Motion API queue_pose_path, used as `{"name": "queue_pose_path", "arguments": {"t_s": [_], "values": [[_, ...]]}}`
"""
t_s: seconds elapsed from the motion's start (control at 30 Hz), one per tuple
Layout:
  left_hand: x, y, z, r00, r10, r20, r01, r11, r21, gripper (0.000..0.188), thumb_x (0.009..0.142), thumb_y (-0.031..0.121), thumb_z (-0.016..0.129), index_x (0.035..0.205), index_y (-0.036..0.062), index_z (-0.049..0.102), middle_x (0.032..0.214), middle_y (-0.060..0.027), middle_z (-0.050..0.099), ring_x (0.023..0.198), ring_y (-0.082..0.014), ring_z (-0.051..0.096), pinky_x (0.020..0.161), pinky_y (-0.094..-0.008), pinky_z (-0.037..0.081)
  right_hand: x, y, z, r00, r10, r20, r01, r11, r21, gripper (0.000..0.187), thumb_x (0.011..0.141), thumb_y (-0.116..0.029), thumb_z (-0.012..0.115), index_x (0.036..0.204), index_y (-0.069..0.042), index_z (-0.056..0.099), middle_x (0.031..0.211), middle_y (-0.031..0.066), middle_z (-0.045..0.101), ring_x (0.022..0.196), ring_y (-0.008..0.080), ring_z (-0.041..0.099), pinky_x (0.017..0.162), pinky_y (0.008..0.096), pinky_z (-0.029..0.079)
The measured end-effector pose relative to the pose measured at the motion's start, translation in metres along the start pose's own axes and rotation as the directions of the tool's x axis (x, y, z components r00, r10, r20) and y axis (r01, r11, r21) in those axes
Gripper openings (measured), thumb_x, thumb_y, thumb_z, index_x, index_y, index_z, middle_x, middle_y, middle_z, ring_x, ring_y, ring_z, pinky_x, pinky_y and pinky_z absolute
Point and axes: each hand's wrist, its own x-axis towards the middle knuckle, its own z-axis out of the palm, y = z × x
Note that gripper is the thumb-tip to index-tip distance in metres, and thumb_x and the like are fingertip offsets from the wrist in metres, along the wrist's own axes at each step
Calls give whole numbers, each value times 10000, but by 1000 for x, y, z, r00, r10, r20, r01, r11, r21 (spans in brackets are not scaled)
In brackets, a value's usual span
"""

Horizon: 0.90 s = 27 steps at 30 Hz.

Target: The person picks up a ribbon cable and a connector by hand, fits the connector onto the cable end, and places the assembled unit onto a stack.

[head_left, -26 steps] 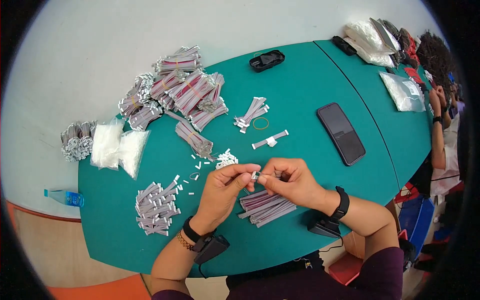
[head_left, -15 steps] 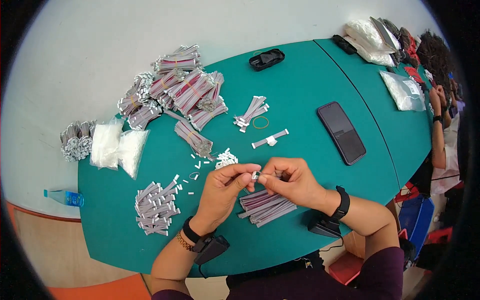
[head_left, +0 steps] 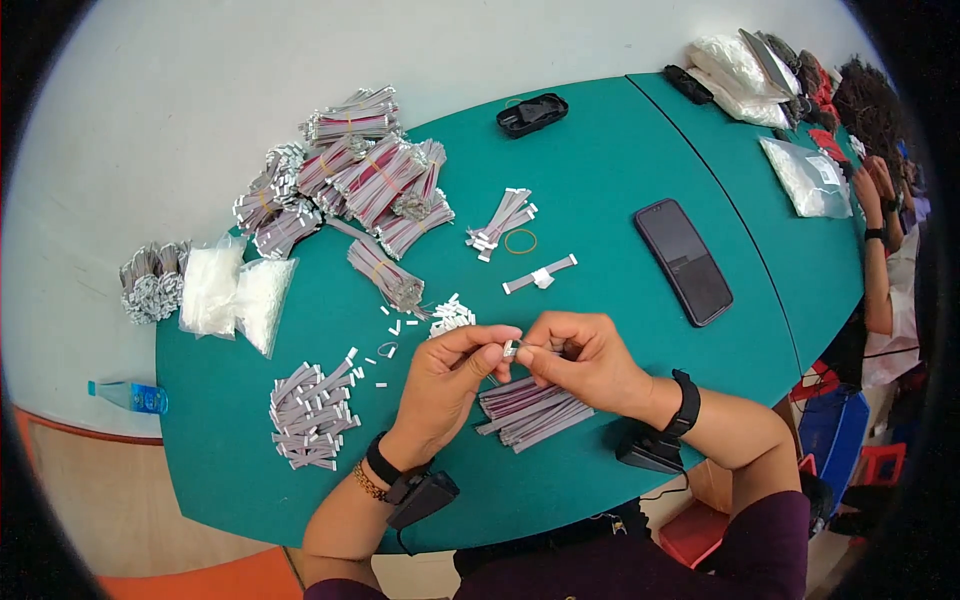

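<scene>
My left hand (head_left: pixel 442 378) and my right hand (head_left: pixel 592 368) meet over the near middle of the table, both closed in a pinch. Between their fingertips is a small white connector (head_left: pixel 510 349) on a ribbon cable whose length is mostly hidden by the fingers. Just beneath the hands lies a stack of grey and purple ribbon cables (head_left: pixel 530 415). Loose white connectors (head_left: pixel 452 315) are heaped beyond my left hand, with several scattered beside it. To its left, grey cables with white ends (head_left: pixel 310 418) form a loose pile.
Banded cable bundles (head_left: pixel 385 180) crowd the far left, near clear bags of white parts (head_left: pixel 212 290). A phone (head_left: pixel 684 262), a rubber band (head_left: pixel 520 241), a few cables (head_left: pixel 502 222) and a black case (head_left: pixel 532 116) lie farther off. Another person's hands (head_left: pixel 872 185) are at far right.
My hands stay almost in place, still pinching the connector and cable, with only a slight shift of the fingers. At the far right, the other person's hands have moved a little.
</scene>
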Motion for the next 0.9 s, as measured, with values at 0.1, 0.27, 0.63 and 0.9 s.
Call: {"name": "queue_pose_path", "arguments": {"t_s": [0.1, 0.27, 0.63, 0.9], "values": [[0, 0, 0, 1000, -4, 2, 4, 1000, -16, 232, 852, 96, 595, 1035, -47, 594, 888, -70, 610, 746, -121, 540, 694, -246, 441, 0, -2, 1, 1000, 2, -5, -2, 1000, 0, 136, 870, -93, 574, 759, -22, 538, 612, -48, 491, 562, -2, 420, 474, 186, 319], [0, 1, 1, 1000, 15, -9, -14, 999, 51, 225, 851, 90, 595, 1029, -47, 599, 900, -77, 612, 746, -125, 541, 691, -251, 443, -1, 3, 0, 999, -19, -26, 18, 999, -36, 145, 862, -80, 576, 738, -20, 533, 597, -60, 460, 550, -4, 369, 463, 193, 282], [0, 1, 0, 1000, 27, -2, -27, 993, 118, 224, 845, 79, 598, 1033, -44, 604, 920, -83, 615, 753, -129, 542, 696, -258, 444, -1, 3, 1, 998, -41, -54, 37, 998, -58, 163, 844, -70, 586, 701, -24, 523, 584, -71, 434, 545, -4, 326, 456, 202, 251], [0, 3, 1, 999, 43, 5, -43, 980, 195, 222, 843, 77, 600, 1032, -41, 609, 933, -89, 616, 753, -129, 543, 697, -251, 444, -2, 3, 2, 997, -39, -62, 35, 998, -58, 167, 840, -72, 588, 693, -29, 521, 574, -72, 427, 539, -5, 324, 450, 204, 242]]}}
